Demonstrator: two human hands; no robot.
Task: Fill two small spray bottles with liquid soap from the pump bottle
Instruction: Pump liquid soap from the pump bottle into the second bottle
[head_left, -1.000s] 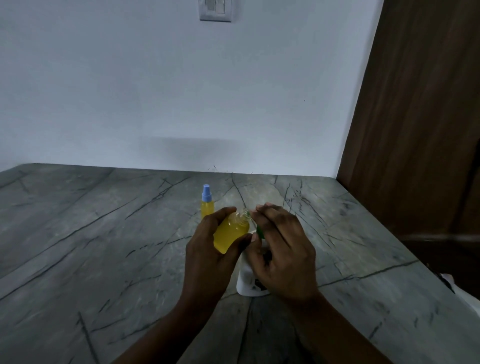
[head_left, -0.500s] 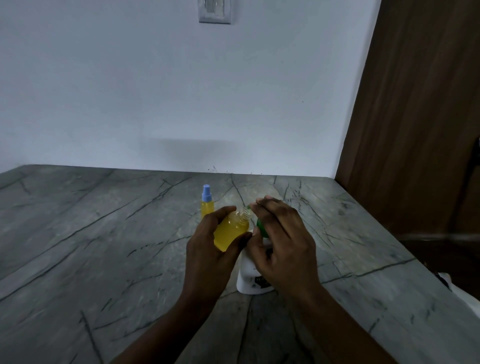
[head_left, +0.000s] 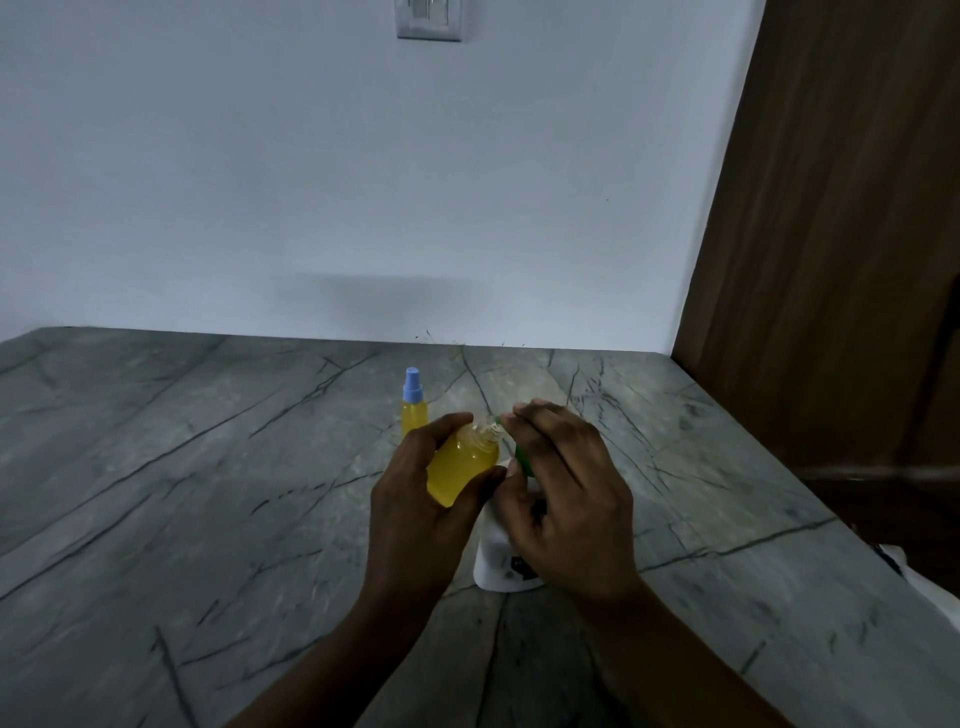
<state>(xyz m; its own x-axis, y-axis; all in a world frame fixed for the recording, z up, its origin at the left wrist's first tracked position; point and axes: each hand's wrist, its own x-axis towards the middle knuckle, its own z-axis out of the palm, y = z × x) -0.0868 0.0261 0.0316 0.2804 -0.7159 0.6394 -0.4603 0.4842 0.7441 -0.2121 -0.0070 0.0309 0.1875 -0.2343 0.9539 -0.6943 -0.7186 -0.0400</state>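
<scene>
My left hand (head_left: 415, 499) grips a small clear spray bottle (head_left: 462, 465) full of yellow soap, tilted to the right with its neck uncapped. Its mouth sits right at the green nozzle (head_left: 522, 460) of the white pump bottle (head_left: 501, 566), which stands on the grey marble counter (head_left: 208, 493). My right hand (head_left: 566, 493) lies over the pump head with fingers stretched forward, hiding most of the pump. A second small spray bottle (head_left: 414, 410), yellow-filled with a blue spray cap, stands upright just behind my left hand.
A white wall with a switch plate (head_left: 428, 18) closes the counter's back. A brown wooden panel (head_left: 831, 234) stands along the right side. The counter's right edge (head_left: 852, 525) drops off near a white object (head_left: 930, 582) at the lower right.
My right hand's fingers have lifted and stretched a little further forward over the pump. The held bottle stays tilted at the nozzle, and the view has risen slightly.
</scene>
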